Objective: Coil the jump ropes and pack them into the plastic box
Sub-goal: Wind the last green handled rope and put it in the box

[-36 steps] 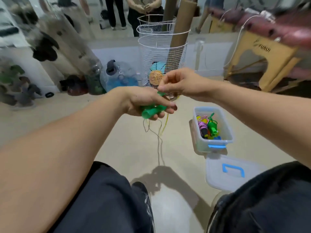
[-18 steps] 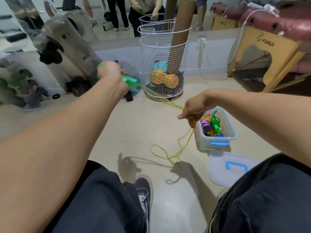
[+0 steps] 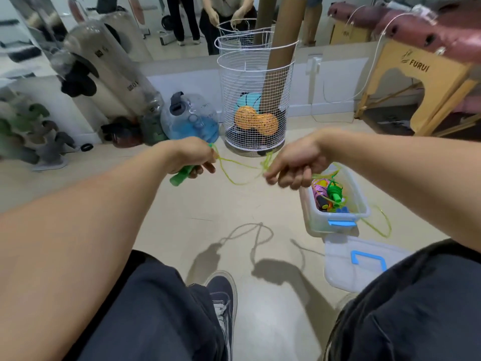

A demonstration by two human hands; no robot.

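My left hand (image 3: 191,157) grips the green handle (image 3: 181,176) of a jump rope. Its thin yellow-green cord (image 3: 238,169) runs in loops across to my right hand (image 3: 294,165), which pinches it between curled fingers. More of the cord trails over the plastic box (image 3: 363,212) and onto the floor at its right. The box stands open on the floor below my right hand and holds several coiled ropes, among them a pink one (image 3: 320,194) and a green one (image 3: 334,194).
The box's lid (image 3: 361,264) with a blue handle lies on the floor by my right knee. A white wire basket (image 3: 256,105) with balls and a cardboard tube stands ahead. A blue water jug (image 3: 191,118) sits to its left, a wooden bench (image 3: 429,82) at right.
My left hand came down and toward the middle with the handle. My right hand rose and closed in on it, gathering the cord off the floor into loops between both hands.
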